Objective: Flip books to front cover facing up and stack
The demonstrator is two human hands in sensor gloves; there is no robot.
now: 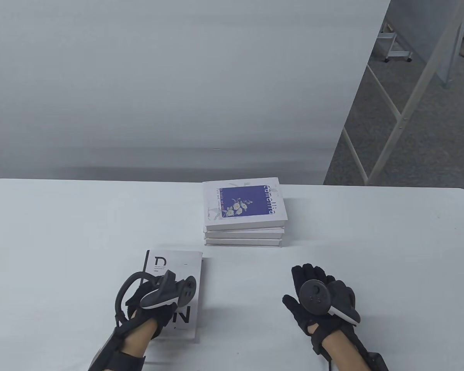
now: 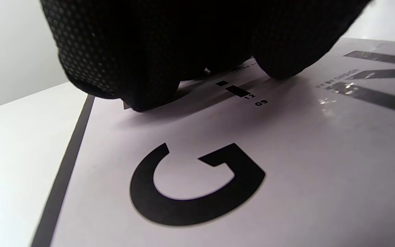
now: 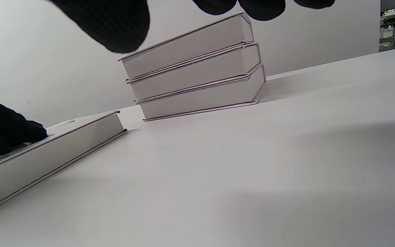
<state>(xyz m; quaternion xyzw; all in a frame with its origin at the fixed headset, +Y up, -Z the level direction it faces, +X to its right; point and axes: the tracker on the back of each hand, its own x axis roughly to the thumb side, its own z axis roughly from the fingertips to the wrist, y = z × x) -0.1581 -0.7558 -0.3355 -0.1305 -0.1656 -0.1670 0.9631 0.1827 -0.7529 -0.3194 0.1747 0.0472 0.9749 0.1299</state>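
A stack of three white books stands mid-table, the top one showing a purple flower cover; it also shows in the right wrist view. A fourth white book with large black letters lies flat at the near left, cover up; its lettering fills the left wrist view. My left hand rests on this book, with fingertips pressing its cover. My right hand is spread open and empty over the bare table, to the right of the book and in front of the stack.
The white table has its far edge just behind the stack. A white wall panel stands behind it. Metal frame legs stand on the grey floor at the far right.
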